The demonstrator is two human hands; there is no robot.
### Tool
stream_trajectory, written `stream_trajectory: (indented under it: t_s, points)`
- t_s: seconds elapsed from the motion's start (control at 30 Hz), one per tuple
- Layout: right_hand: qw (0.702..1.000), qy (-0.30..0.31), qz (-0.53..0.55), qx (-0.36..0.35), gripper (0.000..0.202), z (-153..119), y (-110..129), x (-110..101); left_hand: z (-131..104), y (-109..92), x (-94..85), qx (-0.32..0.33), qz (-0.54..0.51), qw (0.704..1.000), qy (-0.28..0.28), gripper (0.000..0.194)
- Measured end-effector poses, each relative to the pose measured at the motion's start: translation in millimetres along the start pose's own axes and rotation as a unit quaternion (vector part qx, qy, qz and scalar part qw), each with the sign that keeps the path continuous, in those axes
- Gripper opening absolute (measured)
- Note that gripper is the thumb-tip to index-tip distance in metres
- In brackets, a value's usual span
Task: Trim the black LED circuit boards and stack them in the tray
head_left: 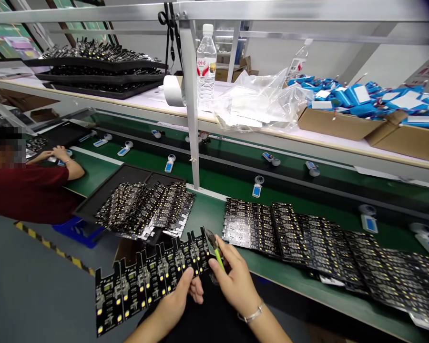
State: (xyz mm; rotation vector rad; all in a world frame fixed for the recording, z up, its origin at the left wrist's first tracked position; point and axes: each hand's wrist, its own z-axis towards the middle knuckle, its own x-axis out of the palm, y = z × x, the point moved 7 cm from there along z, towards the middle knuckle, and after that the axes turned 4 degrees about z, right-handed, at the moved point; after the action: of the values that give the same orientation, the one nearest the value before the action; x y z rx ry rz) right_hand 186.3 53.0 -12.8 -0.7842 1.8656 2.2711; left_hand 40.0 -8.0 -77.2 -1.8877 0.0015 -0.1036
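Observation:
A long black circuit board panel [148,281] with rows of yellow-white squares is held at a tilt in front of the body. My left hand [177,300] grips its lower edge, thumb on the face and fingers behind. My right hand [234,281] is closed round pliers [216,250] with a green handle, their dark jaws at the panel's upper right corner. Part of the pliers is hidden by the fingers. A silver bracelet is on the right wrist.
Overlapping board panels [321,243] line the green bench [209,214] at right; more boards fill a black tray [103,183] at left. Small white devices [257,186] lie on the conveyor. A person in red sits far left. Overhead, the shelf bears a bottle [206,71] and blue packs [361,97].

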Motion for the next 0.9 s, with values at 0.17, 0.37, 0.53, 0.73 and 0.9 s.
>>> stream_trajectory:
  t_s: [0.17,0.37,0.53,0.73,0.9]
  points:
    - [1.000,0.006,0.003,0.010,0.050,3.7,-2.1,8.5,1.5,4.5,4.5,0.008,-0.002,1.000,0.016,0.060]
    - [0.981,-0.048,-0.181,0.045,0.052,-4.1,-7.0,7.7,3.2,1.2,-2.2,-0.009,0.075,0.997,-0.021,0.061]
    - [0.986,0.061,-0.119,0.102,0.053,-9.8,-32.8,10.9,7.3,1.7,-77.6,-0.019,0.278,0.946,-0.164,0.047]
    - [0.962,0.110,-0.179,0.175,0.053,-34.0,-67.0,-6.9,11.1,11.8,-189.8,0.003,0.439,0.853,-0.281,0.042]
    - [0.953,0.107,-0.192,0.207,0.052,-48.7,-73.2,-3.1,44.1,-2.9,-226.3,0.076,0.407,0.848,-0.331,0.050]
